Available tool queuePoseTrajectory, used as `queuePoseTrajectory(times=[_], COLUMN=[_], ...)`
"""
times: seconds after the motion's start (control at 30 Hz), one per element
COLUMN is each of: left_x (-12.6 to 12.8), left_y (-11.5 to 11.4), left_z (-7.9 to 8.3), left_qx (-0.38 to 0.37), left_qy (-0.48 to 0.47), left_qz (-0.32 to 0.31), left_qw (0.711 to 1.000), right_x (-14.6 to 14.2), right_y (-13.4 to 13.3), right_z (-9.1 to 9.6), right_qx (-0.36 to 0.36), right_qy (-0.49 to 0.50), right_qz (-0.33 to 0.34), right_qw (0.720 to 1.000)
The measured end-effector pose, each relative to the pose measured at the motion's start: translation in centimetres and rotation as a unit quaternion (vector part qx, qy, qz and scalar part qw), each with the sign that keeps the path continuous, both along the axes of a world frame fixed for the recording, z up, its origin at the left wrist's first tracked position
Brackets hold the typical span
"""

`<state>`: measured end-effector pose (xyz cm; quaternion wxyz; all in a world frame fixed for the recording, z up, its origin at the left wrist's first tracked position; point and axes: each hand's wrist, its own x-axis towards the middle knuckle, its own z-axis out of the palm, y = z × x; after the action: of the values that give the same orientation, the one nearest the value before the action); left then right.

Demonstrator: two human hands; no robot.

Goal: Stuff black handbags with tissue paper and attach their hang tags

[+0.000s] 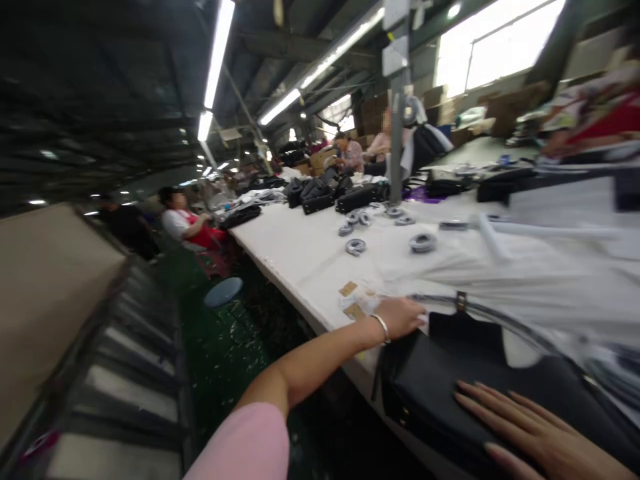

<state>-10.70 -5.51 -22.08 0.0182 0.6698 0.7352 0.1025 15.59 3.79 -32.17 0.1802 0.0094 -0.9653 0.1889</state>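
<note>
A black handbag (pixel 450 393) lies on the near edge of the long white table (pixel 310 260). My right hand (pixel 530 430) rests flat on top of it, fingers stretched out and apart. My left hand (pixel 400 317), with a bracelet at the wrist, reaches to the bag's far left corner beside its thin strap (pixel 493 313); its fingers curl down at the bag's edge, and what they grip is hidden. Small brown-and-white tags (pixel 355 300) lie just left of that hand.
Several grey tape rolls (pixel 356 247) are scattered mid-table, with black bags (pixel 320 193) piled farther back by a metal post (pixel 396 133). Other people sit along the table's left side and far end. A shelf rack (pixel 125 347) stands left across a green-floored aisle.
</note>
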Motion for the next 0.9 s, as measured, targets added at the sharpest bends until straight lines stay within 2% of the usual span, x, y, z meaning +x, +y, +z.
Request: queuePoseTrajectory(times=[0.03, 0.1, 0.13, 0.2, 0.27, 0.33, 0.4, 0.47, 0.57, 0.63, 0.7, 0.77, 0.9], left_x=[0.8, 2.8, 3.8, 5.8, 7.9, 9.4, 10.0, 9.9, 9.3, 9.0, 8.9, 8.9, 8.8], left_y=[-0.6, -1.9, -2.7, -4.7, -6.8, -8.3, -9.0, -9.2, -9.2, -9.3, -9.4, -9.5, -9.1], left_z=[1.0, 2.5, 2.8, 2.5, 1.1, -0.9, -2.6, -3.7, -4.4, -4.7, -5.1, -5.3, -4.9], left_qx=[0.014, 0.043, 0.049, 0.041, 0.022, 0.019, 0.022, 0.033, 0.059, 0.077, 0.092, 0.101, 0.1], left_qy=[-0.023, -0.072, -0.097, -0.144, -0.093, -0.003, 0.056, 0.085, 0.106, 0.115, 0.126, 0.136, 0.145], left_qz=[-0.009, -0.031, -0.053, -0.102, -0.128, -0.12, -0.1, -0.093, -0.102, -0.108, -0.11, -0.112, -0.118], left_qw=[1.0, 0.996, 0.993, 0.983, 0.987, 0.993, 0.993, 0.991, 0.987, 0.984, 0.982, 0.979, 0.977], right_x=[0.4, 0.5, 0.4, -0.1, -0.3, -0.1, 0.4, 1.1, 2.0, 2.2, 2.0, 1.3, -0.1], right_y=[-0.4, -1.0, -1.2, -1.5, -1.9, -2.4, -2.4, -1.5, 1.6, 4.2, 6.5, 8.2, 9.2], right_z=[2.3, 6.1, 7.3, 8.4, 8.3, 8.1, 8.3, 8.9, 9.6, 9.4, 8.6, 7.8, 7.0], right_qx=[0.0, -0.034, -0.048, -0.057, -0.05, -0.04, -0.048, -0.082, -0.114, -0.11, -0.105, -0.094, -0.061], right_qy=[-0.074, -0.141, -0.151, -0.147, -0.135, -0.116, -0.087, -0.038, 0.038, 0.032, -0.035, -0.105, -0.156], right_qz=[0.021, 0.022, 0.03, 0.026, 0.019, 0.015, 0.021, -0.003, -0.137, -0.202, -0.207, -0.183, -0.166], right_qw=[0.997, 0.989, 0.987, 0.987, 0.989, 0.992, 0.995, 0.996, 0.983, 0.973, 0.972, 0.973, 0.972])
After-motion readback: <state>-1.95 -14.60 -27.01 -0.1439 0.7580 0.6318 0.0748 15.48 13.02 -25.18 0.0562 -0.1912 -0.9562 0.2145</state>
